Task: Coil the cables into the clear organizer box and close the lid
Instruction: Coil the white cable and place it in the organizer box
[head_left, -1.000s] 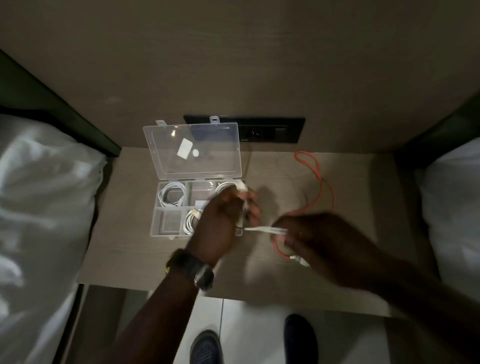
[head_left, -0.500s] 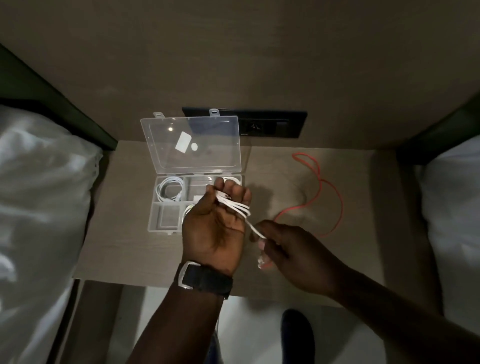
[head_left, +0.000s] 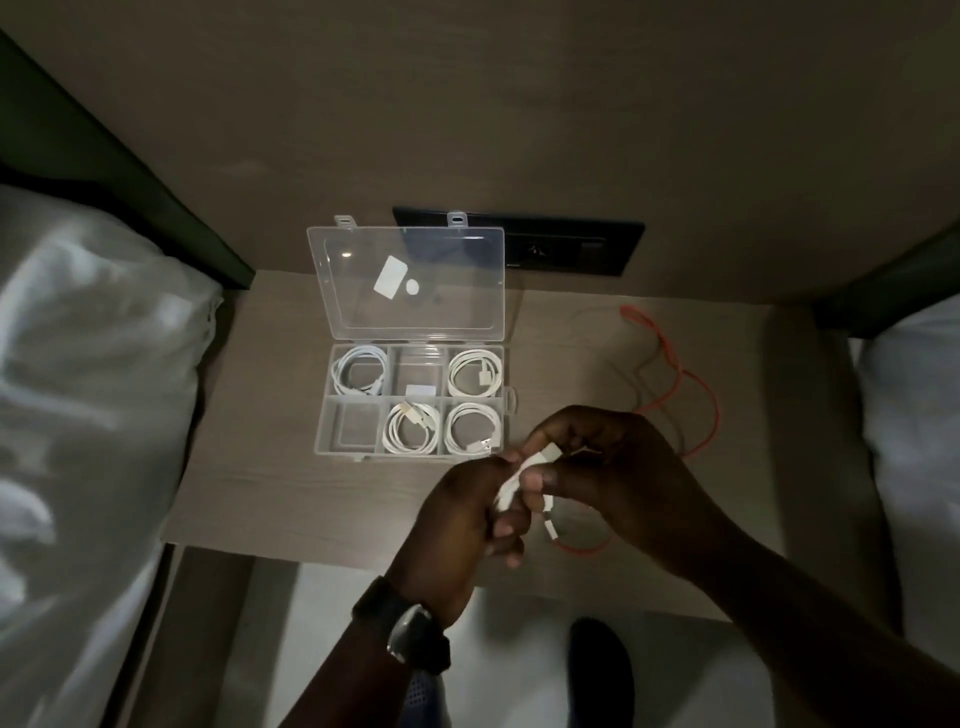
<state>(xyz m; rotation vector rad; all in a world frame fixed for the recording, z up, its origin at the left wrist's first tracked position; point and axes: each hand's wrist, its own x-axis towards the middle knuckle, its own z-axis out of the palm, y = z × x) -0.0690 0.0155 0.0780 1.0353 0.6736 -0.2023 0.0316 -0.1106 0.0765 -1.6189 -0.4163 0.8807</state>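
The clear organizer box (head_left: 324, 410) sits on the bedside table with its lid (head_left: 405, 280) standing open against the wall. Several compartments hold coiled white cables (head_left: 358, 371); the top middle and bottom left ones hold none. In front of the box, to its right, my left hand (head_left: 462, 525) and my right hand (head_left: 602, 473) meet and both grip a small bundle of white cable (head_left: 524, 470). One white plug end (head_left: 549, 519) hangs below it. A red cable (head_left: 696, 395) lies loose on the table, partly hidden behind my right hand.
The wooden table (head_left: 270, 467) stands between two beds with white bedding (head_left: 78, 389) on either side. A black socket panel (head_left: 566, 249) is set in the wall behind the box. The table's front edge is just under my hands, with my shoes (head_left: 597, 670) on the floor below.
My left hand has moved down and right off the box, so all compartments show. My right hand has come up to meet it, and the white cable is now bunched between both.
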